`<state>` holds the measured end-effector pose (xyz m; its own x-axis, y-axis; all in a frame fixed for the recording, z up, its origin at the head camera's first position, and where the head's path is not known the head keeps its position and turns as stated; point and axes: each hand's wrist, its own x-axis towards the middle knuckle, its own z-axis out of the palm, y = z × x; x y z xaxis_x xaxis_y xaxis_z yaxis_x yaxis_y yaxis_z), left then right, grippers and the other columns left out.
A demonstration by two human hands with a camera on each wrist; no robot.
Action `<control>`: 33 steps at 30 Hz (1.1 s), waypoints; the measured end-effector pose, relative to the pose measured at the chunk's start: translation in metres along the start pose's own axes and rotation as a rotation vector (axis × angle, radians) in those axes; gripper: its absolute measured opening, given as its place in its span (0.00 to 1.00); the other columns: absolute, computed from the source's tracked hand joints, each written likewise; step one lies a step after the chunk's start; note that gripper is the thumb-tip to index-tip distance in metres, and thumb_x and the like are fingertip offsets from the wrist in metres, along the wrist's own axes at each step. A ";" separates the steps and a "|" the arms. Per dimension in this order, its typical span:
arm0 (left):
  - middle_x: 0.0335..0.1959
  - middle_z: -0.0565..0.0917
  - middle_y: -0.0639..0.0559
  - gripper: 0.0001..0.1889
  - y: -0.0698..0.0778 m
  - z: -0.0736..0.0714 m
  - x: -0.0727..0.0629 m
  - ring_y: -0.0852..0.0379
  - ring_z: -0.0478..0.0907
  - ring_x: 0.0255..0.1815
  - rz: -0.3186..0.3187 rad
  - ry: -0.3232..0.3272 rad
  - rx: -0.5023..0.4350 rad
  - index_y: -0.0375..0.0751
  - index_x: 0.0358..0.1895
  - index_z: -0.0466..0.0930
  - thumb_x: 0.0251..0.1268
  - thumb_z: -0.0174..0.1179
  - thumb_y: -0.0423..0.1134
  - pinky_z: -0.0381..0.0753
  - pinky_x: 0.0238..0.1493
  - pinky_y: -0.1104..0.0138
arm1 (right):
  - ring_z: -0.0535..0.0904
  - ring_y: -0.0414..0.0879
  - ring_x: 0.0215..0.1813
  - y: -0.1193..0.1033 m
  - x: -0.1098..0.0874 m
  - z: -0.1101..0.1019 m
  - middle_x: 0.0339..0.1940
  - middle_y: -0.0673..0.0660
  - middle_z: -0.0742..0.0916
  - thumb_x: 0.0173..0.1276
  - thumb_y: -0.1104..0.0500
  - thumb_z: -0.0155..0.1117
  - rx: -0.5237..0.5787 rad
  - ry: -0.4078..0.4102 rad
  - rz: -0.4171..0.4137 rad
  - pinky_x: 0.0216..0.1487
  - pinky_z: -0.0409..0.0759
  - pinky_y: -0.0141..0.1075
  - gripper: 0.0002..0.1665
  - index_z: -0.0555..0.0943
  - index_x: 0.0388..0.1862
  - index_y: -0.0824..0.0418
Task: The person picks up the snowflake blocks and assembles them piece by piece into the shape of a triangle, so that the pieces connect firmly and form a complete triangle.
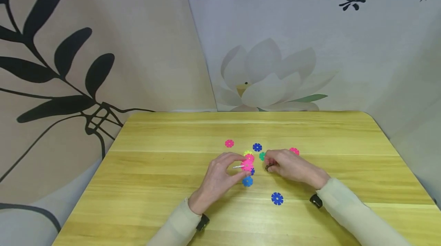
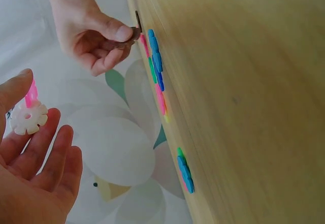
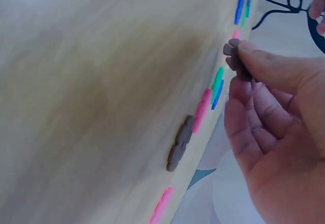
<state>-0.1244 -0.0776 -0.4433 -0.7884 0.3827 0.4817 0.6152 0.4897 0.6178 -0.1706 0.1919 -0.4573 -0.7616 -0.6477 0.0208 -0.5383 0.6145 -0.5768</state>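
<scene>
My left hand [image 1: 218,173] pinches a bright pink notched disc [image 1: 247,165] between thumb and fingers, above the table. A white notched disc [image 2: 29,119] is joined to the pink one, crosswise, and shows edge-on in the head view. To the right, my right hand [image 1: 291,166] pinches a brown notched disc [image 3: 234,60] between thumb and forefinger, with the other fingers curled in. The two hands are apart, with a green disc [image 1: 262,156] just beyond the right fingertips. Beneath the left hand's pieces lie a blue disc [image 1: 247,181] and a yellow disc [image 1: 247,153], partly covered.
Loose discs lie on the wooden table [image 1: 155,184]: a pink one [image 1: 229,143] at the back, a dark blue one [image 1: 257,147] beside it, another dark blue one [image 1: 277,198] nearer me. A second brown disc [image 3: 180,144] shows in the right wrist view.
</scene>
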 end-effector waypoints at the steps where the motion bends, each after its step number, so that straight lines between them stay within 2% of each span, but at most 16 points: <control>1: 0.51 0.89 0.48 0.22 0.000 0.000 0.000 0.51 0.85 0.54 -0.001 -0.001 -0.002 0.39 0.52 0.86 0.55 0.79 0.40 0.83 0.59 0.58 | 0.78 0.35 0.36 -0.001 0.000 0.000 0.35 0.41 0.85 0.71 0.65 0.70 0.016 0.007 -0.001 0.39 0.83 0.32 0.08 0.81 0.39 0.52; 5: 0.51 0.89 0.49 0.22 0.000 0.000 0.000 0.52 0.84 0.55 -0.004 -0.006 -0.003 0.39 0.53 0.86 0.55 0.79 0.40 0.83 0.60 0.58 | 0.78 0.36 0.35 -0.004 -0.002 0.000 0.34 0.41 0.85 0.71 0.65 0.70 0.047 0.056 0.012 0.38 0.84 0.32 0.08 0.82 0.39 0.52; 11: 0.51 0.89 0.48 0.22 0.000 -0.001 0.000 0.52 0.84 0.55 -0.008 -0.009 0.003 0.39 0.52 0.86 0.54 0.79 0.40 0.83 0.60 0.58 | 0.82 0.37 0.38 -0.009 -0.007 0.000 0.35 0.41 0.86 0.69 0.65 0.71 0.081 0.141 0.044 0.41 0.86 0.32 0.09 0.82 0.39 0.52; 19: 0.52 0.88 0.47 0.22 0.000 -0.001 -0.001 0.51 0.84 0.56 -0.023 -0.015 0.015 0.39 0.53 0.86 0.56 0.79 0.41 0.83 0.60 0.57 | 0.85 0.39 0.41 -0.017 -0.010 -0.003 0.39 0.46 0.89 0.72 0.63 0.69 0.187 0.173 0.052 0.43 0.86 0.33 0.05 0.82 0.43 0.54; 24: 0.52 0.88 0.48 0.22 -0.001 -0.001 -0.001 0.51 0.84 0.55 -0.010 -0.010 0.023 0.39 0.53 0.86 0.55 0.79 0.41 0.83 0.59 0.58 | 0.86 0.40 0.42 -0.023 -0.012 -0.004 0.40 0.46 0.89 0.72 0.66 0.69 0.247 0.197 0.036 0.44 0.87 0.34 0.07 0.82 0.43 0.56; 33: 0.51 0.88 0.48 0.22 -0.001 0.000 0.000 0.51 0.84 0.55 0.001 -0.013 0.011 0.39 0.52 0.86 0.55 0.79 0.40 0.83 0.59 0.58 | 0.86 0.39 0.42 -0.034 -0.013 -0.003 0.41 0.46 0.89 0.70 0.66 0.71 0.265 0.285 0.030 0.49 0.87 0.32 0.08 0.85 0.45 0.56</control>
<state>-0.1247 -0.0782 -0.4439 -0.7876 0.3936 0.4742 0.6162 0.4979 0.6102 -0.1433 0.1813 -0.4358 -0.8652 -0.4576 0.2052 -0.4309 0.4691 -0.7709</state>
